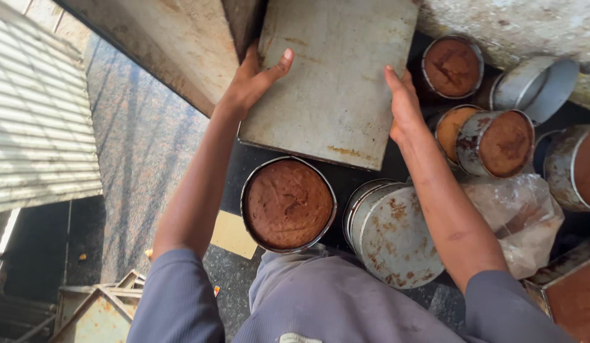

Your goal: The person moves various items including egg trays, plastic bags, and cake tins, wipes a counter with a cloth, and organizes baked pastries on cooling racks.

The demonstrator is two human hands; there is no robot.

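Grey shirt fills the bottom edge, closest to the lens, w/ both forearms reaching up from it. Just past it, a round tin w/ a brown cake sits on the dark surface, and beside it on the right a rusty round tin lies tipped on its side. Left hand is closed on the left edge of a flat metal sheet, thumb over the top face. Right hand grips the sheet's right edge, fingers curled over it. Sheet is tilted, held above the surface, approx. centre-top of view, its lower edge near the cake tin. To the right: more cake tins, one empty tin on its side, a crumpled clear plastic bag. Corrugated shutter at far left.
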